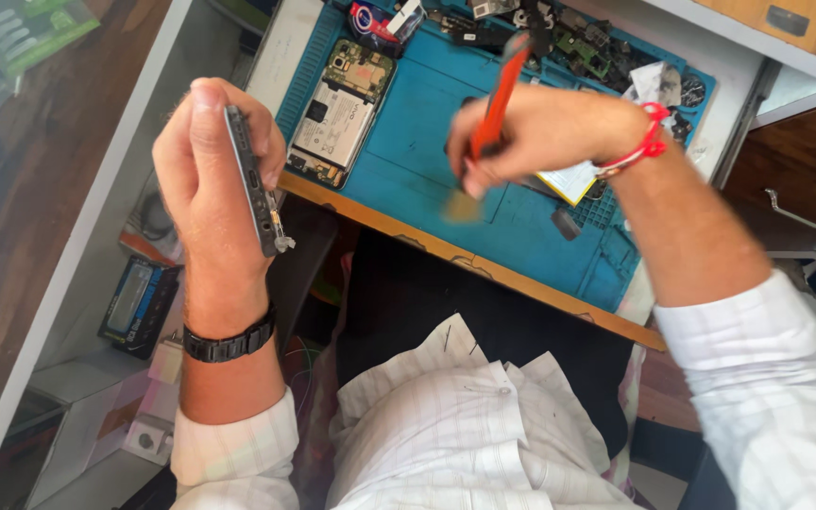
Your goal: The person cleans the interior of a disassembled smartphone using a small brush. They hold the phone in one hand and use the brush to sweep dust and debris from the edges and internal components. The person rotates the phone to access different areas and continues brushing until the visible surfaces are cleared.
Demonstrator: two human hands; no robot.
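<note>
My left hand (210, 170) grips a thin dark phone frame (252, 184) edge-on, held off the left of the bench, with a small loose part hanging at its lower end. My right hand (531, 132) holds an orange-handled brush (495, 109), blurred with motion, its pale bristles (463, 208) over the blue work mat (446, 85). An opened phone with bare battery and circuit board (342, 113) lies on the mat's left side, between the two hands. A red string band sits on my right wrist, a black watch on my left.
Small phone parts and circuit pieces (578, 42) crowd the mat's far edge. A drawer with a metal handle (800, 212) is at the right. Low on the left stands a dark blue box (139, 302). A green packet (21, 33) lies at top left.
</note>
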